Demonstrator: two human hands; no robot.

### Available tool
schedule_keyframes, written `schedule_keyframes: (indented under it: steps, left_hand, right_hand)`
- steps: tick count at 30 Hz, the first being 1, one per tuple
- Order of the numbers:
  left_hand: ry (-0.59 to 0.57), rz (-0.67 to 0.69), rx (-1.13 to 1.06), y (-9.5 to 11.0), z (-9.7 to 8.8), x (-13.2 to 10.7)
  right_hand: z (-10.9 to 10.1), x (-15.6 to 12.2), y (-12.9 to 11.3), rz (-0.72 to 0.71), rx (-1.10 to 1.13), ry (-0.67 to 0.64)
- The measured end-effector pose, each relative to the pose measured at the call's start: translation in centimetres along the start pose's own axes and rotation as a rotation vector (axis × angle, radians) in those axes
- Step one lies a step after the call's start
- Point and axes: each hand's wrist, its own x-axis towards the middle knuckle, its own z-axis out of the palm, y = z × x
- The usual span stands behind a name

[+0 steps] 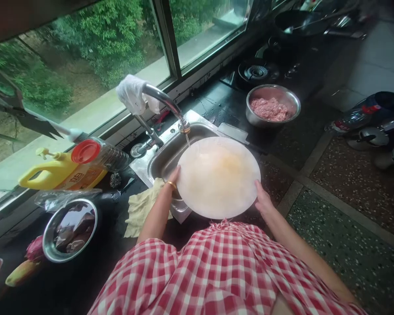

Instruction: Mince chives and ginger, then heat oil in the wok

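1. While a thin stream of water (187, 140) falls from the faucet (166, 101), you hold a round cutting board (218, 177) over the steel sink (160, 159), its pale face tilted up towards you.
2. Your left hand (174, 177), a gold bangle at the wrist, grasps the board's left rim.
3. Your right hand (262, 200) grasps the lower right rim, with the thumb on the face.
4. The board covers the sink's right part and juts past its front edge; the stream lands near the board's far left rim.
5. A yellow cloth (141, 209) lies on the black counter (216, 103) at the sink's front left corner, under your left forearm.
6. Further left along the counter, a yellow oil bottle (64, 170) with a red cap lies by the window edge, with a steel bowl (68, 229) of dark pieces nearer the front.
7. Right of the sink, near the gas burner (256, 72), stands a steel bowl of minced meat (272, 106).
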Motion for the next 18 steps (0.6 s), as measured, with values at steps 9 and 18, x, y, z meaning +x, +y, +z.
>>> schedule_keyframes:
  steps: [9, 18]
  left_hand:
    - [-0.357, 0.047, 0.359, 10.7, 6.5, 11.8]
    - [-0.267, 0.737, 1.045, 12.4, 15.3, 6.5]
  right_hand:
    - [0.7, -0.2, -0.4, 0.076, 0.006, 0.015]
    - [0.6, -0.2, -0.5, 0.074, 0.047, 0.042]
